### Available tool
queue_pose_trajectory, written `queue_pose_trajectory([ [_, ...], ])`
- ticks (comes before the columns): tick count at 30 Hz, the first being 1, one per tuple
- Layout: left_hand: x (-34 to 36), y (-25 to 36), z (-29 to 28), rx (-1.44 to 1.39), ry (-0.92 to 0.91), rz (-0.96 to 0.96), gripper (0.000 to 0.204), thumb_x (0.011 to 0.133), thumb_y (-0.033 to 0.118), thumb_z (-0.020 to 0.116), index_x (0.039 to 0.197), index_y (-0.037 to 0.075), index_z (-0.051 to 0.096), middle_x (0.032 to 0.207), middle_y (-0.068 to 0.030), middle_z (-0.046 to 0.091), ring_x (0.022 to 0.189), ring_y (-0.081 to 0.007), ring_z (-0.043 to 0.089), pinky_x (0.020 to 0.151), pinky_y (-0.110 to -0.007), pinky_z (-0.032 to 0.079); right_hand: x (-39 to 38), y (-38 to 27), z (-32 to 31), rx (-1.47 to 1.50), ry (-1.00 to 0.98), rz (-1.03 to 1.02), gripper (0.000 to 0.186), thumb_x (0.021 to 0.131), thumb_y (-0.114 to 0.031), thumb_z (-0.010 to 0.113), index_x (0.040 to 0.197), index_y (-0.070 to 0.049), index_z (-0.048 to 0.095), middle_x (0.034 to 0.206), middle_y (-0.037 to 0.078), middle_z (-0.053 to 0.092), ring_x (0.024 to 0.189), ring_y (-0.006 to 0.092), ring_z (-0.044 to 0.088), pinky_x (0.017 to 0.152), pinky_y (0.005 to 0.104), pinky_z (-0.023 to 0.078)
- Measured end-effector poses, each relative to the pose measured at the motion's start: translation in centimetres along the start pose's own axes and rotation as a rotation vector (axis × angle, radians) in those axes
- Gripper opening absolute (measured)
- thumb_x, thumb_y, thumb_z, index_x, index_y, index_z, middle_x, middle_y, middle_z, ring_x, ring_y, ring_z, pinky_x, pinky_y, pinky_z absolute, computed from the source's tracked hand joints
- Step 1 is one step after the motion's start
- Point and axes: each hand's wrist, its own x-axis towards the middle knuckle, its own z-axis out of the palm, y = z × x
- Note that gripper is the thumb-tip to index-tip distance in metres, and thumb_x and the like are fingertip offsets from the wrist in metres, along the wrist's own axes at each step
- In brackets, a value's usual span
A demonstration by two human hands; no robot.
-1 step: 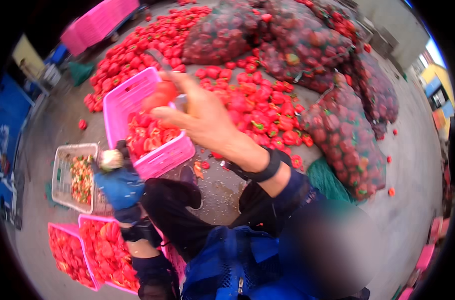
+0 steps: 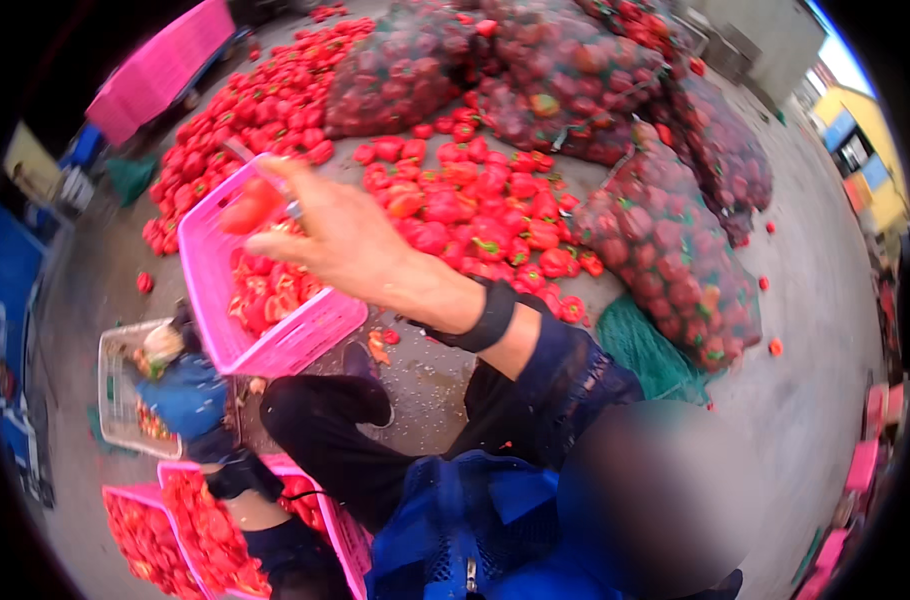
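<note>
My right hand (image 2: 350, 232) is over the upright pink crate (image 2: 300, 335), closed on a red pepper (image 2: 250, 208) and a knife (image 2: 237, 150). The knife is blurred, with its thin blade jutting out past the fingers. Cut red peppers (image 2: 265, 295) lie in that crate. To the left, my left hand (image 2: 185, 395) wears a blue glove with dark fingertips and holds a pale pepper core (image 2: 163, 348). It hangs over the whitish plastic basket (image 2: 108, 390), which has pepper scraps in it. The glove hides part of the basket.
A large heap of whole red peppers (image 2: 450, 205) spreads over the floor ahead. Behind and to its right stand full mesh sacks (image 2: 665, 255); a green net (image 2: 650, 350) lies beside them. Pink crates of cut peppers (image 2: 210, 530) sit at lower left, and stacked pink crates (image 2: 160, 75) at upper left.
My right hand has moved left with the pepper and knife, further over the pink crate. The left hand has shifted left and down, bringing the core over the whitish basket. The view has also shifted slightly.
</note>
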Motion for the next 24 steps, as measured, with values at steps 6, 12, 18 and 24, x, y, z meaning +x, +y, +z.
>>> queue_pose_trajectory([
  [6, -3.0, 3.0, 0.9, 0.175, 0.052, -0.033, 0.057, 0.103, 0.031, 0.029, 0.153, 0.007, 0.015, 0.158, -0.0122, 0.021, 0.139, -0.0141, 0.034, 0.109, -0.038, 0.036, -6.3, 4.0, -14.2, -0.284, -0.193, 0.395, 0.034, 0.081, -0.024, 0.073, 0.101, -0.002, 0.056, 0.081, 0.014, 0.067, 0.075, 0.0309, 0.067, 0.065, 0.0418, 0.050],
  [12, -9.7, -19.2, 3.1, 0.078, -0.006, -0.705, 0.049, 0.102, 0.032, 0.040, 0.139, -0.001, 0.040, 0.139, -0.0204, 0.047, 0.114, -0.0335, 0.056, 0.089, -0.040, 0.053, -34.1, 20.2, -28.6, -0.764, -0.041, 1.274, 0.029, 0.081, -0.030, 0.069, 0.097, -0.006, 0.064, 0.082, 0.013, 0.069, 0.081, 0.0313, 0.068, 0.073, 0.0418, 0.051],
  [18, -9.8, -28.5, 4.8, 0.184, 0.150, -0.914, 0.046, 0.101, 0.034, 0.045, 0.132, 0.000, 0.047, 0.122, -0.0176, 0.057, 0.105, -0.0292, 0.058, 0.082, -0.037, 0.051, -43.7, 29.3, -27.6, -0.884, -0.087, 1.264, 0.044, 0.080, -0.040, 0.071, 0.115, -0.013, 0.063, 0.104, 0.018, 0.068, 0.095, 0.0333, 0.065, 0.082, 0.0440, 0.051],
  [24, -7.1, -32.1, 5.7, 0.187, 0.206, -0.979, 0.042, 0.099, 0.031, 0.050, 0.127, 0.000, 0.049, 0.118, -0.0143, 0.056, 0.102, -0.0241, 0.055, 0.081, -0.033, 0.049, -47.1, 35.0, -24.0, -0.513, 0.091, 1.766, 0.067, 0.075, -0.041, 0.078, 0.126, -0.008, 0.051, 0.084, 0.013, 0.066, 0.067, 0.0255, 0.062, 0.058, 0.0397, 0.050],
])
